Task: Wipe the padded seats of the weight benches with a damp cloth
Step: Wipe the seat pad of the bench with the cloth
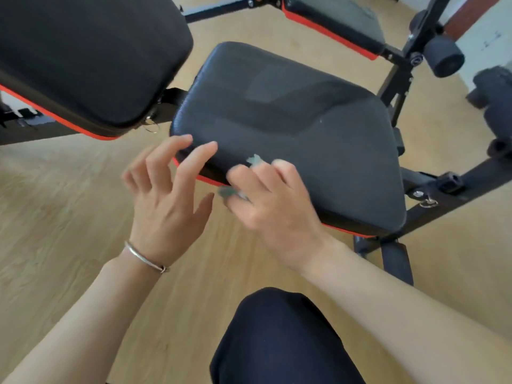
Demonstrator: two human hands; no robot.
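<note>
On seat [291,120] edge: right hand [273,206] clutching cloth [256,161].

I am looking into a small home gym: a black padded weight bench seat with red trim [291,128] on a black steel frame [454,189], black foam leg rollers [443,59], and a pale wood-plank floor [69,195] underneath.

Padded seat [304,128] of a weight bench, black with a red lower edge, standing on its dark frame [471,187] upon the wooden floor [69,217].
</note>
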